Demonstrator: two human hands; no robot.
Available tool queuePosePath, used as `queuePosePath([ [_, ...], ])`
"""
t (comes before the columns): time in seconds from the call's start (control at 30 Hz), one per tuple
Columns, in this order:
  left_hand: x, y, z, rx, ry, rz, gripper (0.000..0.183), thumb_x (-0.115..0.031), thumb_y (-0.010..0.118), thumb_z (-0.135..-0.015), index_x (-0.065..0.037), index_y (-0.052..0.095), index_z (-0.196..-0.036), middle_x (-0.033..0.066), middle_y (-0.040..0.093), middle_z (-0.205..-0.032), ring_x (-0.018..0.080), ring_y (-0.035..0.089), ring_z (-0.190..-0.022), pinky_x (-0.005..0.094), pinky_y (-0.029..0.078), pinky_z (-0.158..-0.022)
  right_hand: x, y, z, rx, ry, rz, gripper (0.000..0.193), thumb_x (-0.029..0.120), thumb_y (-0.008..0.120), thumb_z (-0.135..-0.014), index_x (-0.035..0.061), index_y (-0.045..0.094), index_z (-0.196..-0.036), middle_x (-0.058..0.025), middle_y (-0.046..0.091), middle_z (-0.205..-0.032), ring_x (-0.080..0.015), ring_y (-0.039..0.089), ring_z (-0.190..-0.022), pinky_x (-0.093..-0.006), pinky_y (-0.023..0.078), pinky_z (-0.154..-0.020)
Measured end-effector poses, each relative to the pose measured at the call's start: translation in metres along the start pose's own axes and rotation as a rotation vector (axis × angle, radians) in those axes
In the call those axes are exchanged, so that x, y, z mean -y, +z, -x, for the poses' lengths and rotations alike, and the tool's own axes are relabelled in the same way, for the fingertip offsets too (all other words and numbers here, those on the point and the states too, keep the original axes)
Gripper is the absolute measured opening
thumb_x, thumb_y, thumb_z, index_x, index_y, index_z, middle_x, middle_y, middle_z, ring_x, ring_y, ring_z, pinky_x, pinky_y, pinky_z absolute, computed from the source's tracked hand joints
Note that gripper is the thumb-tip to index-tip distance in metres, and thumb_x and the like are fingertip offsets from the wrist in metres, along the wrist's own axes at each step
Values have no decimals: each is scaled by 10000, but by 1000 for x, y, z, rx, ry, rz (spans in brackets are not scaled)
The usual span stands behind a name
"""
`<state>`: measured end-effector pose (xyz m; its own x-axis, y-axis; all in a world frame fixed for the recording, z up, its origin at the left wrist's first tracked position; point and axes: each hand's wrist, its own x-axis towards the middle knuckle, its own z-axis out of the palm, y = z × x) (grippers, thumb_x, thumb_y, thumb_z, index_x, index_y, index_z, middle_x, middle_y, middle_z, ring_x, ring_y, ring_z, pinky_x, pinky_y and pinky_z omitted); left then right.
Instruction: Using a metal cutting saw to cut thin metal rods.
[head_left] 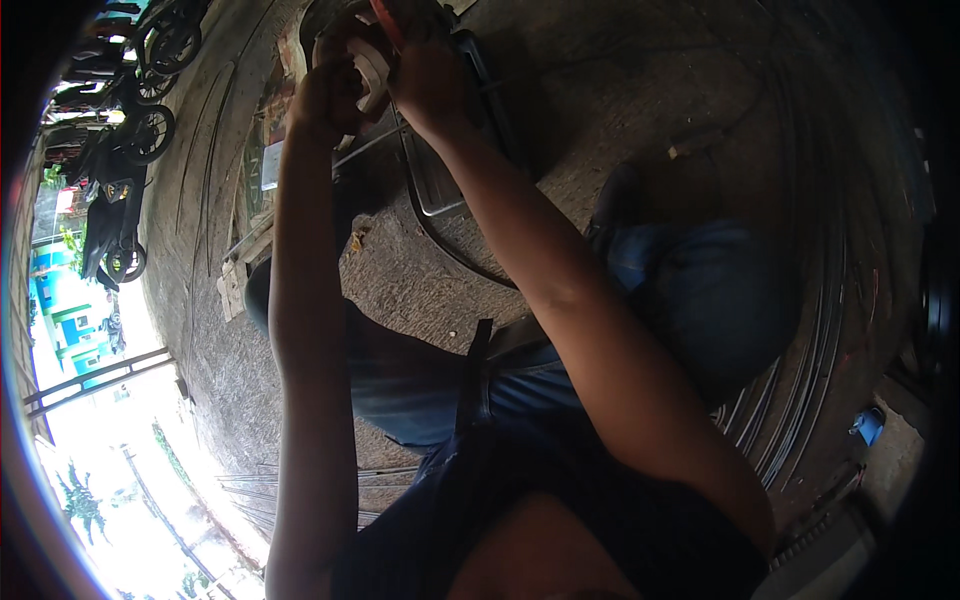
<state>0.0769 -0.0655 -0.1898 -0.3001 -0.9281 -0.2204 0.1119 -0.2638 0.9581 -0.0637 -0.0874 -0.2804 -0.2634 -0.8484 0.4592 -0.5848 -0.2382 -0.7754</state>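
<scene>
Both my arms reach out to the top of the view. My left hand (328,98) is closed, its fingers curled; what they grip is dim and hard to make out. My right hand (430,88) is wrapped round a narrow red object (389,22), whose upper end runs out of the picture. Between the hands shows a pale curved piece (373,78), close to the fingers of both. Beneath and beside my right hand lies a dark metal frame (408,160) with rounded corners and thin crossing rods.
My bent legs in blue jeans (400,385) flank the rough concrete floor (400,265). Long thin metal rods (815,370) lie at the right. A board with scraps (262,165) is left of my left hand. Parked motorcycles (125,190) stand far left, and a blue object (868,427) lies lower right.
</scene>
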Motion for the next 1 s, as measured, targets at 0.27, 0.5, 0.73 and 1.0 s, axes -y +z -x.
queuePosePath([
  [0.27,15,10,17,-148,-122,60,121,-217,568,-928,-99,581,-955,-10,555,-792,94,556,-711,241,461,-578,29,-57,47,-213,-108,-103,631,37,582,-817,-35,358,-1403,-294,512,-1296,-438,559,-1135,-462,472,-957],
  [0.5,54,-48,-20,-1,77,-235,141,-221,579,-920,-88,588,-967,-11,548,-777,116,560,-725,296,479,-638,27,-47,45,-192,-106,-97,612,78,598,-835,-60,374,-1387,-297,498,-1317,-440,534,-1176,-461,451,-991],
  [0.73,35,36,24,-301,-86,212,104,-150,655,-880,-97,587,-822,-9,507,-678,127,476,-599,287,433,-555,4,-50,53,-195,-143,-115,617,95,594,-856,-72,357,-1401,-298,462,-1352,-437,485,-1238,-457,426,-1022],
  [1.0,41,41,29,-333,-134,237,86,-164,632,-894,-111,593,-838,-20,486,-679,124,468,-604,278,428,-554,7,-53,61,-133,-87,-144,600,154,608,-867,-76,379,-1371,-296,462,-1354,-444,467,-1254,-459,407,-1041],
])
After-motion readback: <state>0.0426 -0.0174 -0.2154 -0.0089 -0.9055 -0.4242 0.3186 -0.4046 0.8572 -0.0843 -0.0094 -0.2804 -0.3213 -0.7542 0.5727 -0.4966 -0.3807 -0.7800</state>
